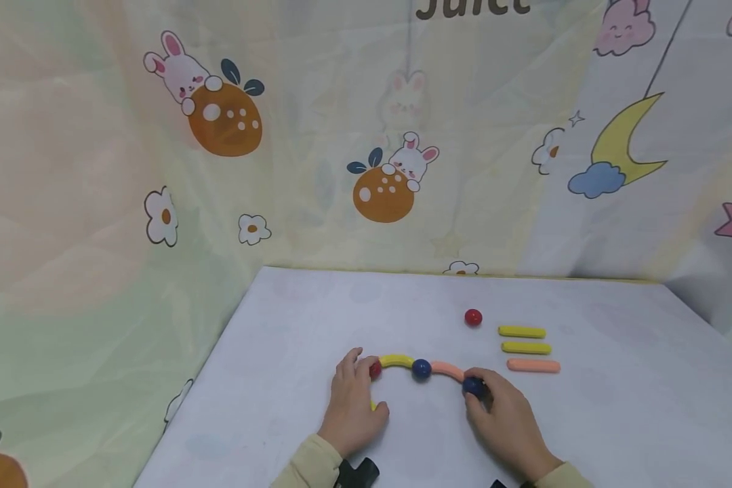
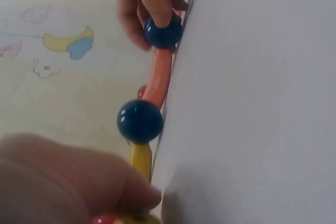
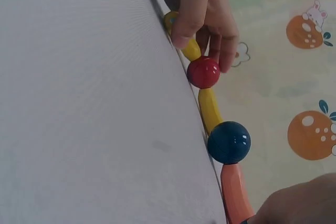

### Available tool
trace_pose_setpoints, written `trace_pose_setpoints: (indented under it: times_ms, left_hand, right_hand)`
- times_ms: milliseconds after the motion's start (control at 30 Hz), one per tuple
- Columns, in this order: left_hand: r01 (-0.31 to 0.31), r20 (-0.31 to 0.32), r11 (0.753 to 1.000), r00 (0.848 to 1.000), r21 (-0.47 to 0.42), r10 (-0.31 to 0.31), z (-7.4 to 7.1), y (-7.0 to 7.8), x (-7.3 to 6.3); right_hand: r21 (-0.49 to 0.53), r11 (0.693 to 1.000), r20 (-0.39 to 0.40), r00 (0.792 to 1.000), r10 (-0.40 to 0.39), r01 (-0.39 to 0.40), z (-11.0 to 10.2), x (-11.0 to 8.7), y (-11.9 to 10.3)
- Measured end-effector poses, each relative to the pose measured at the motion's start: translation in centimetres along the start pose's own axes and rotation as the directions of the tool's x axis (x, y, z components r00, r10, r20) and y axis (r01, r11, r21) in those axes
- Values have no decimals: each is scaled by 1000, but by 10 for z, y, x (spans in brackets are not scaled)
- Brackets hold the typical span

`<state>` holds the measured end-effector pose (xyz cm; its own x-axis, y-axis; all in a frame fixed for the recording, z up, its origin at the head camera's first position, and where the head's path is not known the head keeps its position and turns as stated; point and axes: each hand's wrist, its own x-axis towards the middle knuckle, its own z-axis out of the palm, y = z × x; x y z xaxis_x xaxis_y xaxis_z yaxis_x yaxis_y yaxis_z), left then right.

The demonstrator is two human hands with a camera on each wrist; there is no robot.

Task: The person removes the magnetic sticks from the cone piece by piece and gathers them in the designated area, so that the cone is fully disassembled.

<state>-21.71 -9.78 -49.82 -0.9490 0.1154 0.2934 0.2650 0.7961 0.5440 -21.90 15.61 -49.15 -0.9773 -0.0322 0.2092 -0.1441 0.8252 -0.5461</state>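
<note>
A curved chain of rods and balls lies on the white table. From left to right it runs through a red ball, a curved yellow rod, a blue ball, a curved salmon rod and a second blue ball. My left hand holds another yellow rod between thumb and fingers, with fingertips beside the red ball. That rod is mostly hidden in the head view. My right hand pinches the second blue ball at the chain's right end.
A loose red ball sits behind the chain. To its right, straight rods lie side by side: a yellow rod, another yellow rod and a salmon rod. A patterned cloth hangs behind the table.
</note>
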Motion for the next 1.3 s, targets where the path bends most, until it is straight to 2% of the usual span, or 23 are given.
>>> trace_pose_setpoints:
  times_ms: [100, 267, 433, 533, 600, 700, 800, 867, 900, 1000, 1167, 1300]
  left_hand:
    - [55, -47, 998, 997, 37, -53, -3, -1, 2]
    - [92, -138, 993, 987, 67, -82, -7, -3, 5]
    - [110, -227, 992, 970, 69, -92, -10, -9, 6]
    - [91, -259, 991, 964, 100, -62, -11, -11, 7]
    - [40, -255, 992, 967, 119, -9, -13, -10, 7]
    - [-115, -200, 986, 970, 118, 137, -14, -4, 8]
    - [-275, -86, 958, 956, 84, 282, -12, 3, 5]
    - [-331, -15, 941, 943, 64, 333, -10, 7, 3]
    - [-346, 3, 936, 938, 64, 347, -9, 8, 2]
    - [-337, 31, 937, 942, 88, 335, -5, 8, 1]
    - [-319, -20, 940, 946, 122, 324, -1, 5, 2]
    - [-301, -44, 942, 950, 146, 310, -1, 4, 2]
  right_hand:
    - [6, 1000, -29, 1000, -12, 12, 0, 1, 2]
    - [39, 998, -41, 998, -52, 53, 0, -1, 3]
    - [88, 993, 4, 997, -81, 80, 1, -2, 2]
    - [115, 987, 8, 994, -111, 109, 2, -4, 2]
    - [135, 983, 19, 992, -128, 124, 4, -5, 0]
    - [167, 977, 55, 988, -145, 134, 7, -8, -4]
    - [192, 964, 80, 976, -203, 185, 10, -12, -10]
    - [219, 946, 88, 961, -262, 238, 12, -14, -12]
    - [230, 937, 91, 952, -291, 264, 12, -15, -13]
    - [261, 914, 116, 930, -349, 310, 12, -16, -13]
    - [294, 909, 183, 916, -357, 295, 10, -17, -13]
    - [308, 902, 234, 895, -380, 303, 8, -17, -12]
